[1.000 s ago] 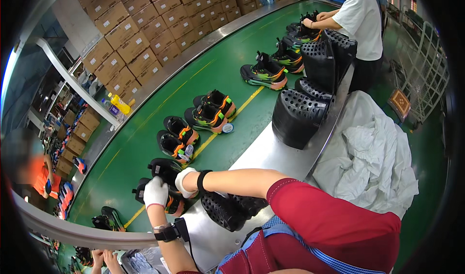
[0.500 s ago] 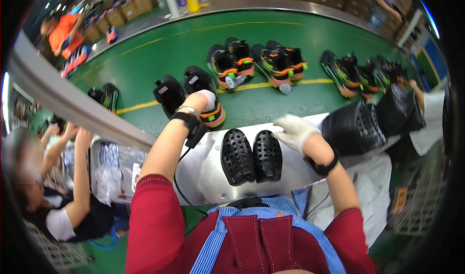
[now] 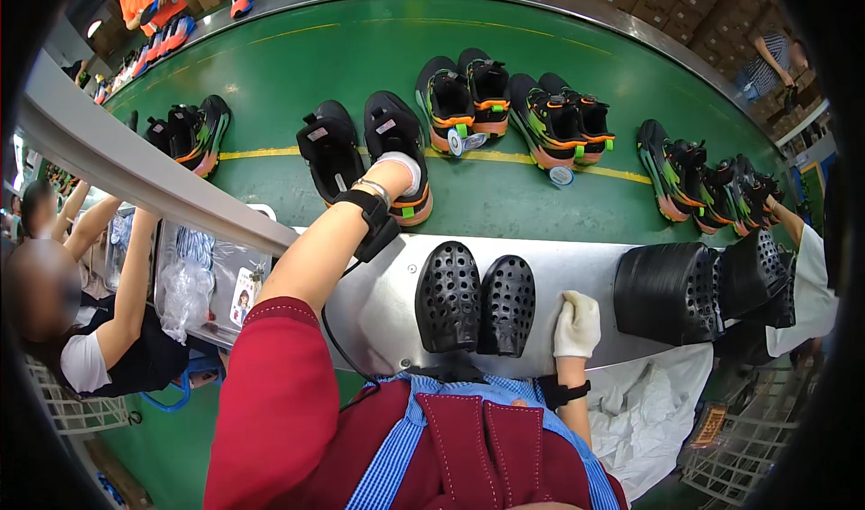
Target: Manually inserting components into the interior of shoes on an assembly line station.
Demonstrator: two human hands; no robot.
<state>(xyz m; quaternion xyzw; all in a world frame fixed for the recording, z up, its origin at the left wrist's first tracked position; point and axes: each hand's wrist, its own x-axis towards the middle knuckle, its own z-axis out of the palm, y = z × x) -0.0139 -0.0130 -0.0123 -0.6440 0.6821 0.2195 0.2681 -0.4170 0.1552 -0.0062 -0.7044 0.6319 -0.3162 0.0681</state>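
My left hand, in a white glove, reaches into the opening of a black sneaker with orange and green trim on the green belt. Its fingers are hidden inside. Left of it stands the matching sneaker. On the metal shelf before me lie two black perforated shoe trees, a left one and a right one, side by side. My right hand, also gloved, is closed in a loose fist over the shelf, right of the shoe trees and apart from them; nothing shows in it.
More sneaker pairs stand along the belt. Stacked black shoe trees occupy the shelf's right end, near a person's hand and white sleeve. A grey bar crosses at left, beside a tray and a seated co-worker.
My right hand has drawn back toward my body from beside the shoe trees, and its spread fingers have closed. My left hand stays at the sneaker. The view has shifted.
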